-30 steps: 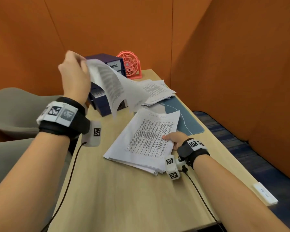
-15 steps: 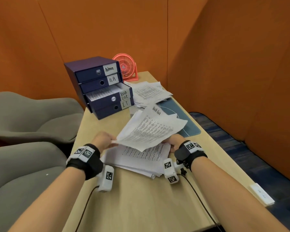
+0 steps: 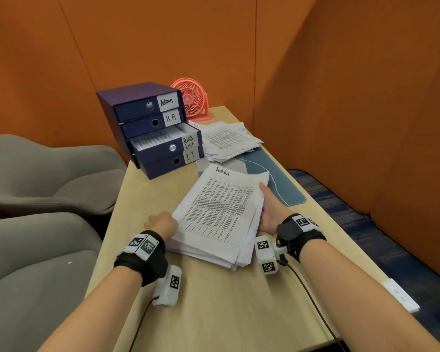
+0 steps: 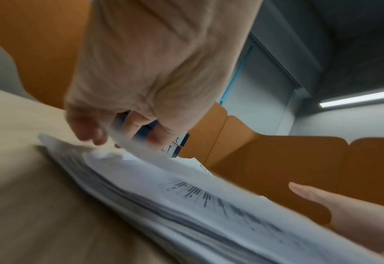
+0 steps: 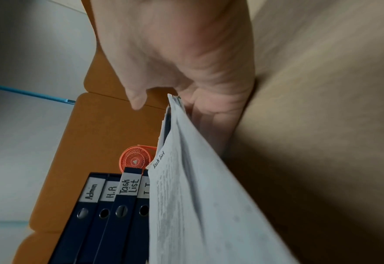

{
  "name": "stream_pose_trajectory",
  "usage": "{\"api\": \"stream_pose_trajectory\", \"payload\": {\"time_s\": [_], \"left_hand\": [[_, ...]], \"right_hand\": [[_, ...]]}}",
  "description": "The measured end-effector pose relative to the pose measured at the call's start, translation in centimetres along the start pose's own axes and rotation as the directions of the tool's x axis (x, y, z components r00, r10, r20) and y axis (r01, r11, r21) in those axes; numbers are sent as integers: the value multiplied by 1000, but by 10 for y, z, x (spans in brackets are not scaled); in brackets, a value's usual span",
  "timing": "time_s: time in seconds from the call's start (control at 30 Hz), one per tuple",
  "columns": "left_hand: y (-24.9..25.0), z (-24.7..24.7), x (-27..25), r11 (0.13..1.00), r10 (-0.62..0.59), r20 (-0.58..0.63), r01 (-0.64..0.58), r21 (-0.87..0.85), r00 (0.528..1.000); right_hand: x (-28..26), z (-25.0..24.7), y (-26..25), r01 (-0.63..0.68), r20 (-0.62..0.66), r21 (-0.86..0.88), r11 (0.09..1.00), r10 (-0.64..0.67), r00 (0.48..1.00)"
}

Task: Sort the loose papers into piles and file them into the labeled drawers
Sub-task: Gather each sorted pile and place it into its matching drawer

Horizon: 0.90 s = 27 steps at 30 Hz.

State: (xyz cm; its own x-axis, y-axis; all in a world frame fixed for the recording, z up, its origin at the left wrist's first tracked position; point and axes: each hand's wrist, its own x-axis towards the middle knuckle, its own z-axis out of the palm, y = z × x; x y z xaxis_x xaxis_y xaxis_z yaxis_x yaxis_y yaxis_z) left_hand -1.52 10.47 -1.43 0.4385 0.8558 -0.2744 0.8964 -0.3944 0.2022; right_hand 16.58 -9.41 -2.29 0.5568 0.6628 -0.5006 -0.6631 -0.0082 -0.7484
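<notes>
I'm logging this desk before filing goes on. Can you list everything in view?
Desk: one, light wood, under everything.
Drawer box: one, dark blue, four drawers marked Admin, H.R, Task List, I.T; Task List drawer part open, papers inside.
Fan: one, coral, behind the box.
Mat: one, blue-grey, right side.
Far paper pile: one, white, partly on the mat.
Near paper stack: one, white, top sheet headed Task list.
Chairs: two, grey, left.
White strip: one, desk's right edge.
Hands: left and right, at the stack's sides.

Office booth: labeled file drawers (image 3: 160,128)
</notes>
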Motion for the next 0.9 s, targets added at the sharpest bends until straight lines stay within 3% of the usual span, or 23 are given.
{"api": "stream_pose_trajectory", "payload": {"time_s": [0.07,0.33,0.47,0.57,0.6,0.67,0.73,0.77,0.83,0.9], "left_hand": [[1,-3,-7,1000,15,-4,-15,12,1000],[4,-2,-16,975,213,216,-195,-103,953],[0,-6,-24,958,198,252,-132,-255,947],[-10,-19,-25,855,202,223,-60,-516,954],[-12,-27,-25,783,234,194,-66,-618,953],[-10,-46,-31,518,339,88,-108,-849,937],[-2,-70,-45,255,348,-143,-241,-936,927],[4,-82,-53,193,318,-295,-366,-910,901],[15,-100,-74,162,268,-572,-622,-766,775],[25,-118,-94,99,233,-733,-766,-635,639]], "right_hand": [[4,-7,5,36,0,-49,998,-36,999],[15,12,26,136,-174,-269,953,-187,967],[13,8,27,199,-90,-316,928,-238,967],[-9,9,10,282,56,-350,893,-281,958],[-20,12,1,317,127,-357,879,-291,948],[-41,21,-19,399,257,-366,840,-321,911],[-56,37,-39,480,342,-378,792,-362,867],[-63,47,-48,513,364,-391,764,-383,849],[-75,67,-65,575,372,-404,711,-447,814],[-85,83,-79,637,369,-380,671,-522,769]]}}
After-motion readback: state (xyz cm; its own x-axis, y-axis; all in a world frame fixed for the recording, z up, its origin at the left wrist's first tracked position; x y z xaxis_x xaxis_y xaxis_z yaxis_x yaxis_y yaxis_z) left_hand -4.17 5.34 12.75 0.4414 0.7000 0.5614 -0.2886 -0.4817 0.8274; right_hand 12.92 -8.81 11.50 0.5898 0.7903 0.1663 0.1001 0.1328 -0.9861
